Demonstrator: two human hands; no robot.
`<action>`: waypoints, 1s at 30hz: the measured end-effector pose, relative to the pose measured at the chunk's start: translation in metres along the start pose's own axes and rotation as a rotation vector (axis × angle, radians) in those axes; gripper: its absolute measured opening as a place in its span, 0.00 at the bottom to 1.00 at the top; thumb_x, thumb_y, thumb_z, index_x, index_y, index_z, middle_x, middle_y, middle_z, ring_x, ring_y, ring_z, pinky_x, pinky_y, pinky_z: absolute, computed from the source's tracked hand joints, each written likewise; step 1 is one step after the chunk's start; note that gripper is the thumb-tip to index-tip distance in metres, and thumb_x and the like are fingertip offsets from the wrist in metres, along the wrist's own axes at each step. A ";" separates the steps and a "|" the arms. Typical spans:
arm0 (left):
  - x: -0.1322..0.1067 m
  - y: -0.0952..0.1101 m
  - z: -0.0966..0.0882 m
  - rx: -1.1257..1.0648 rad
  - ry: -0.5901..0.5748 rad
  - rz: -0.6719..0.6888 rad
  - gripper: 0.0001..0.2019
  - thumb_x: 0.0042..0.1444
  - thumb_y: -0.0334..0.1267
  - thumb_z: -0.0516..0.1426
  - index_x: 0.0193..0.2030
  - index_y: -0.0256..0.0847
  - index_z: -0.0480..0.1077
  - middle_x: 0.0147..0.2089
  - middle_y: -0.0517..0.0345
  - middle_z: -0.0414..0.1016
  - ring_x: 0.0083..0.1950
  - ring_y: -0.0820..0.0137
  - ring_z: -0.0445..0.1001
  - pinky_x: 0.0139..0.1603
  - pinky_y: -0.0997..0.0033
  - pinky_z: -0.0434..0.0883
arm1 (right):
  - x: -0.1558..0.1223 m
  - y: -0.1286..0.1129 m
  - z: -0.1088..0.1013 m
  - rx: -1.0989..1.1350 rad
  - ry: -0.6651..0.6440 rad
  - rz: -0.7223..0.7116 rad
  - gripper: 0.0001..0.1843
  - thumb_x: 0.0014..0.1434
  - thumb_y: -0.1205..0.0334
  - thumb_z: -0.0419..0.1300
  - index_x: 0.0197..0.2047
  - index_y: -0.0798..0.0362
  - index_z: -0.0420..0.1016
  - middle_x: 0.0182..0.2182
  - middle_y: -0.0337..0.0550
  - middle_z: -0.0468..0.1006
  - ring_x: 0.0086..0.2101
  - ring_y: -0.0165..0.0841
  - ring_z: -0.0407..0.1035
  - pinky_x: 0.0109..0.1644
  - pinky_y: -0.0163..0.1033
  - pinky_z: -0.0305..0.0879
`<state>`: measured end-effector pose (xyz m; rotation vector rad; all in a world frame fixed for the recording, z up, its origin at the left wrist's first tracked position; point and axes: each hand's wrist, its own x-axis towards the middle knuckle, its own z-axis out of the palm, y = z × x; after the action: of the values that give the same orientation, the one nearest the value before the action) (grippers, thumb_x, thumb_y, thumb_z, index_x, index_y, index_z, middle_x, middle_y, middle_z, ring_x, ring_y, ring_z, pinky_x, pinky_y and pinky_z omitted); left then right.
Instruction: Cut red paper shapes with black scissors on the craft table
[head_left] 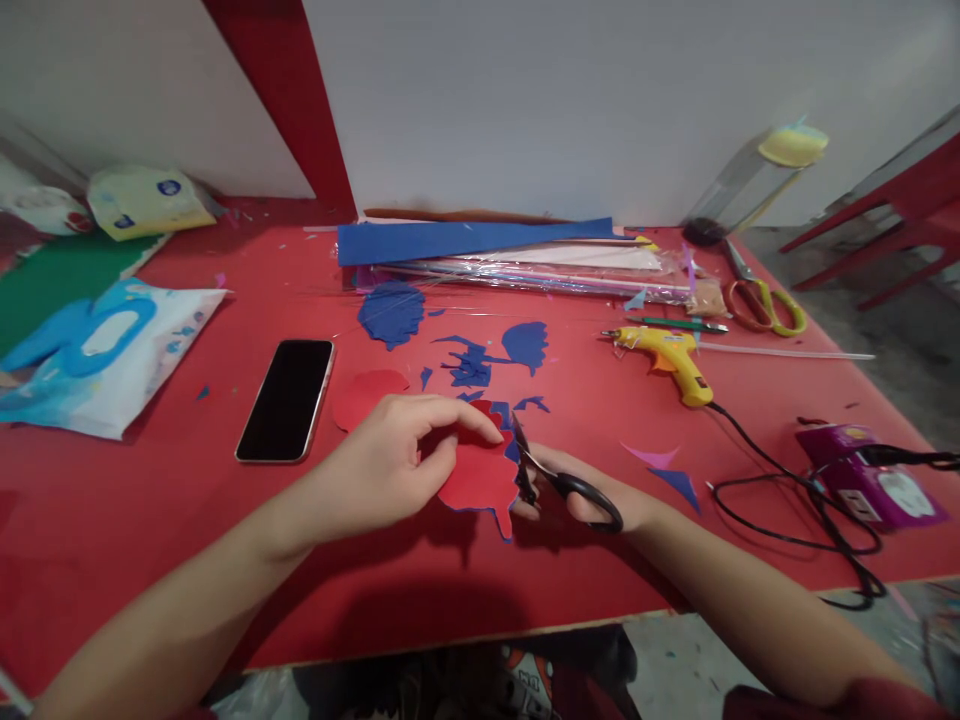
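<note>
In my left hand (405,455) I pinch a red paper leaf shape (480,475) with a scalloped edge and a short stem. Blue paper backs it and shows along its right side. My right hand (592,490) grips black-handled scissors (574,487), whose blades meet the right edge of the leaf. Beyond lie a stack of blue leaf cutouts (391,313), one more blue leaf (525,345) and blue scraps (471,368). Another red paper piece (369,395) is partly hidden behind my left hand.
A phone (286,400) and a wipes pack (112,350) lie to the left. On the right are a yellow glue gun (667,360), its cord, a purple box (870,475) and larger scissors (761,295). Blue strips (472,240) lie along the wall.
</note>
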<state>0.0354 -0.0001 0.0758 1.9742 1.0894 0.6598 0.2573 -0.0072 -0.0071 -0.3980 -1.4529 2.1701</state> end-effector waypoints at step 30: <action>0.000 -0.004 -0.001 -0.018 -0.130 0.061 0.18 0.52 0.20 0.47 0.39 0.39 0.74 0.37 0.61 0.79 0.37 0.77 0.76 0.37 0.81 0.69 | -0.001 -0.007 -0.001 -0.150 -0.021 0.056 0.26 0.52 0.39 0.58 0.37 0.53 0.56 0.29 0.35 0.59 0.26 0.24 0.51 0.27 0.32 0.50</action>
<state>0.0327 0.0019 0.0736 2.0124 0.9453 0.5629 0.2603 -0.0050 -0.0011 -0.4744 -1.6401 2.1209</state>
